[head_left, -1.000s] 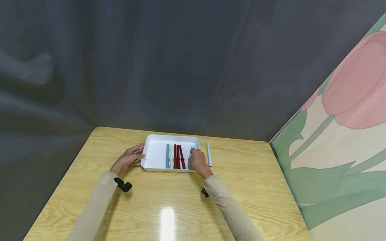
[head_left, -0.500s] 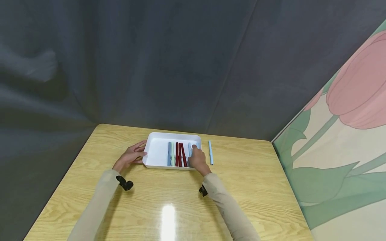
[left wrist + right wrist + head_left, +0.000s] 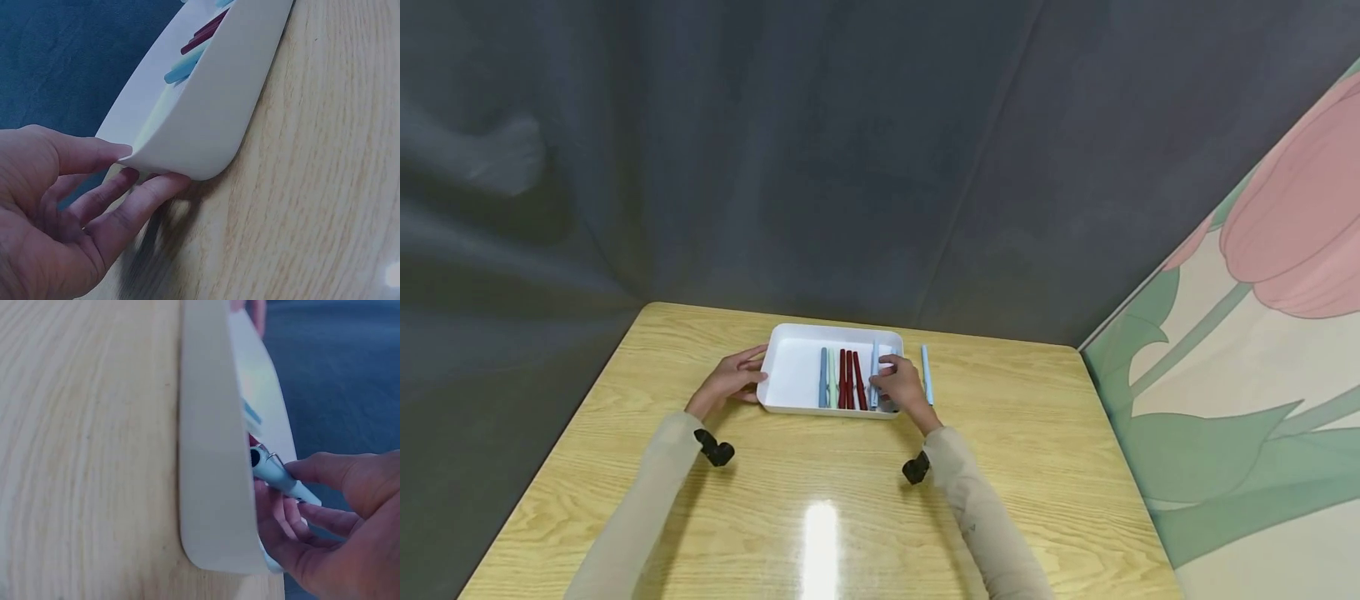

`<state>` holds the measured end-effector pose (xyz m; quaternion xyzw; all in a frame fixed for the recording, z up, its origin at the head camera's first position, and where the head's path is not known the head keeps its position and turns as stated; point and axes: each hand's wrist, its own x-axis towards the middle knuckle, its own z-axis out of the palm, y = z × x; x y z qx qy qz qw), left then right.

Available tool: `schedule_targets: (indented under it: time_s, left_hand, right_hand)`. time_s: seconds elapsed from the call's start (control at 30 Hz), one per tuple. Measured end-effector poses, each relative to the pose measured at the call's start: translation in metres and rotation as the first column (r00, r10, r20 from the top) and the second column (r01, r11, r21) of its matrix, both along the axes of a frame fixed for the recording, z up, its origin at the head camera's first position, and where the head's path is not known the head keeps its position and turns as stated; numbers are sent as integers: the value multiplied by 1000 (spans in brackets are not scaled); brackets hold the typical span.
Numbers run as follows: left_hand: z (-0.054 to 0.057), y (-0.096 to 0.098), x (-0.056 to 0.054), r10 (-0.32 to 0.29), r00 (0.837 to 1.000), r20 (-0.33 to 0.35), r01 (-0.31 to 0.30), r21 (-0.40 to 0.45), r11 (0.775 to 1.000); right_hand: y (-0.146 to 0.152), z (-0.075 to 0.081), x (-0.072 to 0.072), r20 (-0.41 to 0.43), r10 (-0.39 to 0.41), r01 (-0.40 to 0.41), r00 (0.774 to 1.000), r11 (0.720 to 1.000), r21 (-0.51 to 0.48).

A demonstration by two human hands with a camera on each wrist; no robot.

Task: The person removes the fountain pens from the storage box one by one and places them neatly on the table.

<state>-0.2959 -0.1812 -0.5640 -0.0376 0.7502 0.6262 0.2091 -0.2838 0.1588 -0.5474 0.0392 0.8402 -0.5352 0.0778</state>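
My left hand [image 3: 730, 383] pinches the left end of a white tray [image 3: 790, 375], thumb on the rim and fingers against the outer wall in the left wrist view. At the tray's right end my right hand [image 3: 904, 387] holds a light blue pen [image 3: 275, 470] with a metal clip between thumb and fingers. Inside the tray, left of that hand, lie a grey-blue pen [image 3: 823, 377], a pale green pen [image 3: 832, 379] and dark red pens [image 3: 850, 379], roughly side by side. My right hand partly hides whatever lies at the tray's right end.
Another light blue pen [image 3: 927, 373] lies on the wooden table [image 3: 1015, 450], just right of the tray. A dark curtain [image 3: 820, 167] hangs behind the table's far edge. A flower-patterned cloth [image 3: 1240, 400] borders the right side.
My right hand has drawn back slightly to the right, and more of the light blue pen at its fingers shows. My left hand keeps its hold on the tray. The head view has shifted slightly.
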Motion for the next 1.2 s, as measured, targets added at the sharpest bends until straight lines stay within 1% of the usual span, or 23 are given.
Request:
schedule_targets:
  time_s: [0.07,0.13,0.23,0.4,0.53,0.6,0.77,0.9,0.97,1.2]
  left_hand:
    - [0,0,-1,-2,1000,-4,2,0,1000]
    - [2,0,-3,0,1000,-8,0,-2,1000]
    - [6,1,-5,3,1000,-14,-3,-13,1000]
    - [12,4,-7,10,999,-34,-11,-28,1000]
    - [14,5,-7,28,999,-40,-29,-33,999]
    - [13,5,-5,34,999,-30,-35,-36,999]
    - [6,5,-1,35,999,-4,-35,-38,999]
    - [2,5,3,48,999,-4,-48,-30,998]
    - [1,5,4,55,998,-5,-55,-27,998]
    - [3,8,8,76,997,-35,-77,-47,996]
  right_hand:
    - [4,5,-2,6,-13,14,1000,996,-87]
    - [10,10,-5,2,-20,20,1000,990,-142]
    - [22,17,-10,-20,-23,19,1000,985,-172]
    - [45,25,-12,-35,-25,20,999,988,-150]
    - [61,26,-12,-41,-41,33,998,984,-177]
    - [68,26,-11,-41,-47,39,998,983,-177]
    - [79,20,-7,-37,-58,52,998,987,-149]
    - [83,12,-5,-43,-65,58,997,988,-140]
    - [84,10,-4,-49,-69,63,996,989,-132]
    - [93,4,-3,-77,-99,97,992,995,-36]
